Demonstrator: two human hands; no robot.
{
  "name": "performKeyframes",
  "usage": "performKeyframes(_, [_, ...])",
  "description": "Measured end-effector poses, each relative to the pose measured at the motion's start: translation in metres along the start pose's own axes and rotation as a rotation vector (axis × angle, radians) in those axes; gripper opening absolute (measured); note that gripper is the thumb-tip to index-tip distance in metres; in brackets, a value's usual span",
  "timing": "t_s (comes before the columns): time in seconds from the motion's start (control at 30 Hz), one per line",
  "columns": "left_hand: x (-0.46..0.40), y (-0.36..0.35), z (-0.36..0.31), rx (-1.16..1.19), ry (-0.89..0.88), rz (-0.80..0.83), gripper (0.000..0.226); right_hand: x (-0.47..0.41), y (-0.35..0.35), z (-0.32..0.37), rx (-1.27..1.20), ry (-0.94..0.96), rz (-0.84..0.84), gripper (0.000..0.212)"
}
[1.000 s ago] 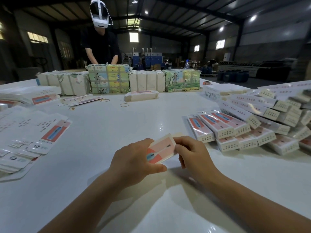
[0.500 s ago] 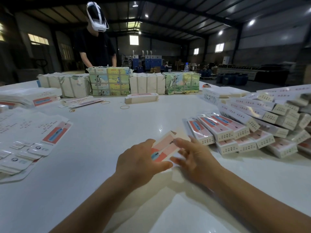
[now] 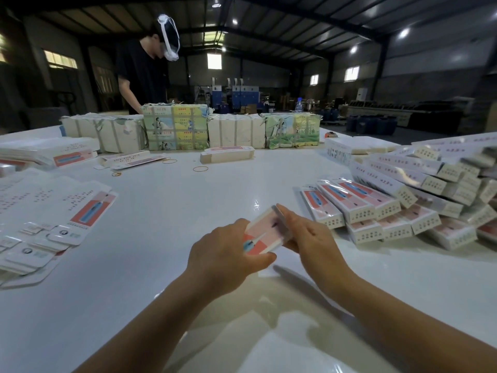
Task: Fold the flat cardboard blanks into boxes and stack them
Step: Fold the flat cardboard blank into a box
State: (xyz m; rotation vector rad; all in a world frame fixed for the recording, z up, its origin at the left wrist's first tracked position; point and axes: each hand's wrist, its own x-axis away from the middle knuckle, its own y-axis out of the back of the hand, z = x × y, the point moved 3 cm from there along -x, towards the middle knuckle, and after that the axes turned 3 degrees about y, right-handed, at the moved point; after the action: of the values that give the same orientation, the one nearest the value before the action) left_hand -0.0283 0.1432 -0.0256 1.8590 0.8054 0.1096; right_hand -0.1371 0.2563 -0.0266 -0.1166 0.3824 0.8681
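Both hands met over white table point(image 3: 166, 238), just above its surface. Left hand point(image 3: 226, 254) gripped red-and-white box point(image 3: 265, 232) from near end, thumb curled under its lower edge. Right hand point(image 3: 309, 238) held far side, fingers point(image 3: 286, 215) wrapped along box edge; box blurred, tilted. Folded boxes point(image 3: 403, 208) piled at right, close beside hands. Flat blanks point(image 3: 53, 216) fanned out at left, well apart. Wrapped bundles point(image 3: 174, 130) lined far edge; person in headset point(image 3: 145, 68) stood behind them.
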Motion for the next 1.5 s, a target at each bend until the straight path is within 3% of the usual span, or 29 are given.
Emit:
performKeyframes(0.13, [0.000,0.001,-0.001,-0.072,-0.018,-0.030,0.065,-0.007,0.003,-0.003,-0.246,-0.148,-0.044,0.024])
performKeyframes(0.5, [0.002,0.001,-0.002,-0.046,-0.096,-0.096,0.063,-0.005,0.009,0.002,-0.220,-0.072,-0.137,0.025])
performKeyframes(0.8, [0.002,0.001,-0.004,-0.082,-0.091,-0.082,0.059,-0.004,0.008,0.002,-0.101,0.011,-0.127,0.042])
performKeyframes(1.0, [0.001,0.001,-0.003,-0.127,-0.059,-0.037,0.059,-0.003,0.005,0.002,0.011,0.030,-0.063,0.048])
performKeyframes(1.17, [0.003,0.003,-0.009,-0.189,-0.057,-0.092,0.053,0.006,-0.001,0.007,0.472,0.256,-0.024,0.025])
performKeyframes(1.3, [0.005,0.000,-0.014,-0.238,-0.068,-0.162,0.047,0.008,-0.005,0.004,0.590,0.262,-0.007,0.037])
performKeyframes(1.4, [0.002,0.002,-0.009,-0.208,-0.067,-0.153,0.048,0.008,-0.005,0.007,0.500,0.216,0.020,0.042])
performKeyframes(1.5, [-0.001,0.007,0.002,-0.124,-0.053,-0.125,0.056,0.003,-0.003,0.007,0.215,0.095,0.057,0.050])
